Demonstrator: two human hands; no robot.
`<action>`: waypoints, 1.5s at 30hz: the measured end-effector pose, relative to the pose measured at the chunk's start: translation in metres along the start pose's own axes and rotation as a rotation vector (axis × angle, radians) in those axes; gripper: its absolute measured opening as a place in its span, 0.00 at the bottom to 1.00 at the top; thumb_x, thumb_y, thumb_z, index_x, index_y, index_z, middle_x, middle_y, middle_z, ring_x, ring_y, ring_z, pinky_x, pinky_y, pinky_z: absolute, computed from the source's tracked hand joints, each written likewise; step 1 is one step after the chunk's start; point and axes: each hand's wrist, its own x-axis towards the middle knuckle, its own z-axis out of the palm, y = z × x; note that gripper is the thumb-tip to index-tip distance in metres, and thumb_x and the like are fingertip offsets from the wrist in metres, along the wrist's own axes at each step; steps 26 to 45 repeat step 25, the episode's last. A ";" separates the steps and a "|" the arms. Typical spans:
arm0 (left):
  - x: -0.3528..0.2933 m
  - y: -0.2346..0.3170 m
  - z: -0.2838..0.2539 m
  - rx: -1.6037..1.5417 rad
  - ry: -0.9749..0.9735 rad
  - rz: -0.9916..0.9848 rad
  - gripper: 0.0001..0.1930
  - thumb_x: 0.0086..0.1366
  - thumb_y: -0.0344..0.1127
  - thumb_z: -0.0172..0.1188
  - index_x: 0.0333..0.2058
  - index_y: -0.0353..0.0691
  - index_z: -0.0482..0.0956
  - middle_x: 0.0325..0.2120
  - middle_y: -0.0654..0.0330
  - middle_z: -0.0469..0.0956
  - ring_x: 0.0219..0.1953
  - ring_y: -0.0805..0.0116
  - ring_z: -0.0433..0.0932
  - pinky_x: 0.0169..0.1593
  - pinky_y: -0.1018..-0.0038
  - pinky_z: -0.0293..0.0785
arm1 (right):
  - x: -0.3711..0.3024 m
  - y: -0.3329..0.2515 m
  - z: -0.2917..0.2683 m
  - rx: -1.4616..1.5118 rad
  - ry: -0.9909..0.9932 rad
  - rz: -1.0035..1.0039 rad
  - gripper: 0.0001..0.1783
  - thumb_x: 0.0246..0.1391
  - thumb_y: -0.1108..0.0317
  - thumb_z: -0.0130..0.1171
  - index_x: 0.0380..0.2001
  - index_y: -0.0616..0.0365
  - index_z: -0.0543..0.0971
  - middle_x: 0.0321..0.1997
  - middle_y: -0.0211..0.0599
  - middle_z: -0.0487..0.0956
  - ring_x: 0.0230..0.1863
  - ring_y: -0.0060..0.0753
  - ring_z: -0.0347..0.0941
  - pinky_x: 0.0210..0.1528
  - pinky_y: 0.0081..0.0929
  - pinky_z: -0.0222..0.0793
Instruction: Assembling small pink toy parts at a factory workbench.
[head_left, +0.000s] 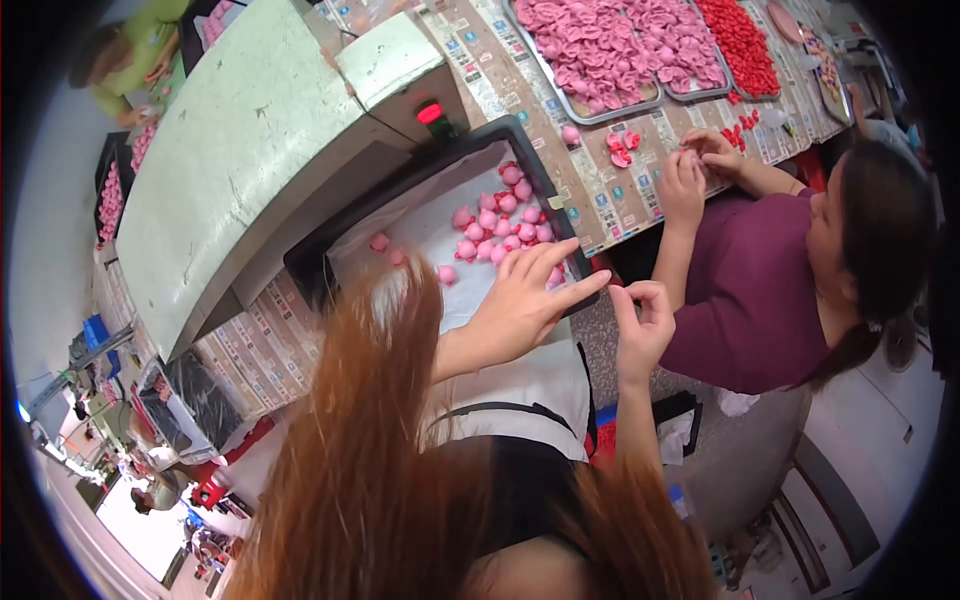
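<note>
- Hands first: the left hand (520,300) is spread wide, fingers straight and fanned, hovering over the near right corner of a black tray (420,175); nothing shows in its grip.
- The right hand (642,320) sits just beside it, to the right of the tray's edge; thumb and forefinger are pinched narrow together; whether something small lies between them cannot be told.
- The tray is lined with white paper (430,225); a cluster of small pink pieces (495,225) lies on the paper toward its right side, a few strays (385,248) lying apart to the left; the left fingertips reach over the nearest pieces of the cluster, contact unclear.
- Long reddish-brown hair (370,440) hangs across the lower middle of the view and hides part of the tray's front.
- Behind the tray stands a big pale green machine (240,150) with a red light (430,112) on its side.
- Across the table (610,195), a co-worker in a purple top (760,290) keeps both hands (695,170) near some loose pink and red bits (622,148).
- Further back, metal trays of pink pieces (600,50) and a heap of red pieces (740,45) lie side by side.
</note>
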 end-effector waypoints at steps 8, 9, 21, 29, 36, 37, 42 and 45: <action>-0.011 0.059 0.032 0.114 -0.088 0.190 0.28 0.48 0.27 0.55 0.50 0.57 0.65 0.52 0.47 0.54 0.52 0.51 0.55 0.51 0.60 0.53 | -0.051 -0.003 -0.073 -0.008 0.013 -0.152 0.07 0.36 0.80 0.57 0.24 0.62 0.72 0.25 0.39 0.71 0.30 0.37 0.68 0.34 0.27 0.64; -0.016 0.069 0.039 0.036 -0.119 0.174 0.28 0.48 0.27 0.55 0.50 0.57 0.64 0.52 0.47 0.53 0.53 0.50 0.55 0.51 0.60 0.53 | -0.058 -0.005 -0.083 -0.030 0.022 -0.156 0.07 0.36 0.80 0.57 0.23 0.62 0.72 0.25 0.39 0.71 0.30 0.37 0.68 0.34 0.28 0.64; -0.063 0.178 0.153 -0.007 -0.240 0.327 0.25 0.45 0.24 0.56 0.46 0.45 0.68 0.50 0.49 0.57 0.52 0.50 0.56 0.52 0.60 0.55 | -0.175 0.030 -0.208 -0.290 0.141 -0.212 0.05 0.37 0.81 0.55 0.23 0.63 0.72 0.25 0.39 0.72 0.30 0.39 0.69 0.34 0.29 0.65; -0.073 0.210 0.175 -0.010 -0.350 0.410 0.25 0.44 0.25 0.57 0.45 0.43 0.68 0.49 0.50 0.58 0.52 0.50 0.57 0.52 0.59 0.54 | -0.214 0.032 -0.239 -0.364 0.201 -0.192 0.05 0.38 0.81 0.55 0.23 0.62 0.72 0.26 0.40 0.73 0.30 0.40 0.69 0.34 0.30 0.65; -0.073 0.210 0.175 -0.010 -0.350 0.410 0.25 0.44 0.25 0.57 0.45 0.43 0.68 0.49 0.50 0.58 0.52 0.50 0.57 0.52 0.59 0.54 | -0.214 0.032 -0.239 -0.364 0.201 -0.192 0.05 0.38 0.81 0.55 0.23 0.62 0.72 0.26 0.40 0.73 0.30 0.40 0.69 0.34 0.30 0.65; -0.073 0.210 0.175 -0.010 -0.350 0.410 0.25 0.44 0.25 0.57 0.45 0.43 0.68 0.49 0.50 0.58 0.52 0.50 0.57 0.52 0.59 0.54 | -0.214 0.032 -0.239 -0.364 0.201 -0.192 0.05 0.38 0.81 0.55 0.23 0.62 0.72 0.26 0.40 0.73 0.30 0.40 0.69 0.34 0.30 0.65; -0.073 0.210 0.175 -0.010 -0.350 0.410 0.25 0.44 0.25 0.57 0.45 0.43 0.68 0.49 0.50 0.58 0.52 0.50 0.57 0.52 0.59 0.54 | -0.214 0.032 -0.239 -0.364 0.201 -0.192 0.05 0.38 0.81 0.55 0.23 0.62 0.72 0.26 0.40 0.73 0.30 0.40 0.69 0.34 0.30 0.65; -0.073 0.210 0.175 -0.010 -0.350 0.410 0.25 0.44 0.25 0.57 0.45 0.43 0.68 0.49 0.50 0.58 0.52 0.50 0.57 0.52 0.59 0.54 | -0.214 0.032 -0.239 -0.364 0.201 -0.192 0.05 0.38 0.81 0.55 0.23 0.62 0.72 0.26 0.40 0.73 0.30 0.40 0.69 0.34 0.30 0.65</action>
